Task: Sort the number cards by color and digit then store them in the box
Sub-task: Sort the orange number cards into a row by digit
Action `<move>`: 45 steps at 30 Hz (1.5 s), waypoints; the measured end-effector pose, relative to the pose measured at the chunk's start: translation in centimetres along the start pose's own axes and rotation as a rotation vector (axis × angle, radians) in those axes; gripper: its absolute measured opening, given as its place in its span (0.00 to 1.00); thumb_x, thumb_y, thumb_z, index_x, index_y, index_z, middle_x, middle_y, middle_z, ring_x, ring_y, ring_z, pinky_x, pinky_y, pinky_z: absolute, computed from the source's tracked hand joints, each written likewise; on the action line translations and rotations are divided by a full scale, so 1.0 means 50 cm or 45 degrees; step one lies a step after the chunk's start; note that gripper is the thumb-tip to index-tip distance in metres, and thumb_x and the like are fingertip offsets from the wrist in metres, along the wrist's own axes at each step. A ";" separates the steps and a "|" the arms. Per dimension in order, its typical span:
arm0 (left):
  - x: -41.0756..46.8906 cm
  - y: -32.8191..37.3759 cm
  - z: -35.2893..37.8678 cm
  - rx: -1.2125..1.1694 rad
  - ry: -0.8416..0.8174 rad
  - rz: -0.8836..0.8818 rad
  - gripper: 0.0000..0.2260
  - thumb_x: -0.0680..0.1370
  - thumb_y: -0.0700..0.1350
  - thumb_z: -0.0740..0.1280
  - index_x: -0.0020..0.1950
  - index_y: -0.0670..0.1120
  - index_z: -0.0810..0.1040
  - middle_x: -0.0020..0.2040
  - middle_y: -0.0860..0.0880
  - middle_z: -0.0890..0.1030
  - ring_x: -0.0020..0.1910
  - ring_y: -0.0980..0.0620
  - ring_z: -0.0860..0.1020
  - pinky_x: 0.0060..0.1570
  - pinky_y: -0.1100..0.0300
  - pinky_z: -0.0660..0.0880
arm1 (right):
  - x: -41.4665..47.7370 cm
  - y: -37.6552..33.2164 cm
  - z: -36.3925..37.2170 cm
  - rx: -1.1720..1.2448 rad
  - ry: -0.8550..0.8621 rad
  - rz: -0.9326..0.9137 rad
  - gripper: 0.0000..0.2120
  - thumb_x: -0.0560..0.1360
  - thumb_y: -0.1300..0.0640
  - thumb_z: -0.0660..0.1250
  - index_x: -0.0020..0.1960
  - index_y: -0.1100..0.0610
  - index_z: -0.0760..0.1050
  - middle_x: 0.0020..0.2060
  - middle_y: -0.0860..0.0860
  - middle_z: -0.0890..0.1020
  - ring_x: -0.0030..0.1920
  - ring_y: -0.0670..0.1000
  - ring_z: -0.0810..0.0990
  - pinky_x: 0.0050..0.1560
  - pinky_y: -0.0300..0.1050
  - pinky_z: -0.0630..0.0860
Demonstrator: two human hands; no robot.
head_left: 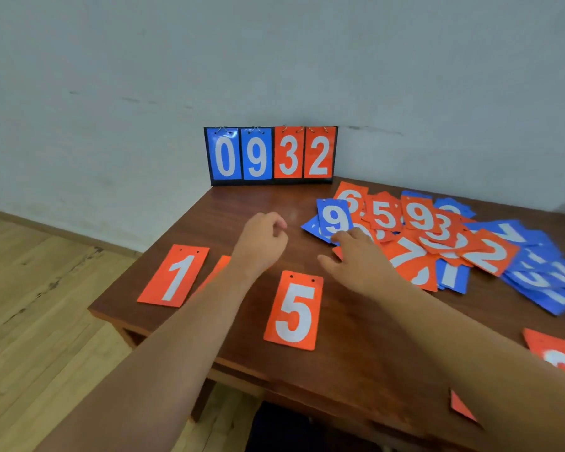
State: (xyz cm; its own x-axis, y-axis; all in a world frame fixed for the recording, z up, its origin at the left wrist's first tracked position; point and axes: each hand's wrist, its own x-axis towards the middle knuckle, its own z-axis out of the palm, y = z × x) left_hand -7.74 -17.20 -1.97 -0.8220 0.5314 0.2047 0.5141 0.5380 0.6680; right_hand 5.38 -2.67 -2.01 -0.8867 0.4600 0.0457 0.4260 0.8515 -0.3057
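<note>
Neither hand grips a card. The right hand (361,259) lies flat and spread, fingers extended, its fingertips resting at the near-left edge of a heap of number cards (444,243); whether a card is pinned beneath the palm cannot be told, because the hand covers that spot. The left hand (261,238) hovers just left of the heap, fingers loosely curled, holding nothing.

On the heap's left edge a blue 9 card (334,218) sits uppermost, touching the right fingertips. Orange cards showing 6, 5, 9, 3, 2 and 7 overlap behind and beside it, and blue cards fan out to the right; many digits there are covered or blurred.

Nearer the viewer, an orange 5 card (294,310) lies alone between the two forearms. An orange 1 card (175,277) lies to the left near the table's corner. Just beside it, another orange card (221,265) is mostly hidden by the left forearm, its digit unseen. At the right edge, an orange card (560,352) is cut off, its digit partly out of view, and an orange corner (462,407) shows beside the right arm.

All rest on a dark wooden table (265,203). At its far edge, against the wall, stands a flip scoreboard (271,156) reading blue 0, blue 9, orange 3, orange 2.
</note>
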 end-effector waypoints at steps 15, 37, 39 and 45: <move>0.040 0.140 0.279 0.254 -0.510 0.388 0.17 0.80 0.47 0.65 0.69 0.45 0.76 0.68 0.47 0.75 0.69 0.47 0.71 0.68 0.55 0.66 | -0.015 0.264 -0.006 -0.197 -0.021 0.068 0.17 0.78 0.43 0.61 0.55 0.56 0.75 0.51 0.53 0.79 0.53 0.55 0.77 0.50 0.48 0.74; -0.077 0.225 0.220 -1.323 -0.546 -0.504 0.14 0.77 0.41 0.72 0.60 0.49 0.76 0.57 0.49 0.84 0.53 0.48 0.84 0.55 0.45 0.81 | -0.159 0.232 -0.081 1.091 0.559 0.527 0.22 0.73 0.43 0.71 0.61 0.52 0.71 0.55 0.48 0.77 0.54 0.45 0.77 0.51 0.39 0.74; -0.105 0.234 0.212 -1.244 -0.555 -0.427 0.18 0.74 0.44 0.75 0.62 0.51 0.75 0.56 0.51 0.84 0.52 0.50 0.84 0.54 0.47 0.81 | -0.173 0.228 -0.086 1.335 0.337 0.546 0.20 0.73 0.43 0.72 0.60 0.52 0.73 0.53 0.47 0.81 0.50 0.46 0.82 0.52 0.45 0.80; -0.184 0.247 0.202 -1.187 -0.451 -0.390 0.29 0.71 0.55 0.74 0.70 0.54 0.72 0.61 0.53 0.82 0.58 0.50 0.82 0.57 0.44 0.80 | -0.223 0.231 -0.083 1.316 0.506 0.617 0.07 0.78 0.52 0.68 0.53 0.52 0.80 0.49 0.47 0.85 0.48 0.48 0.83 0.49 0.46 0.80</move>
State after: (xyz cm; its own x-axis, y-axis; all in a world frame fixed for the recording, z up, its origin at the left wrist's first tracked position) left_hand 8.63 -8.84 -2.81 -0.6893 0.6998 -0.1877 -0.2211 0.0436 0.9743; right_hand 20.94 3.09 -2.12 -0.4800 0.8758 -0.0505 0.1933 0.0494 -0.9799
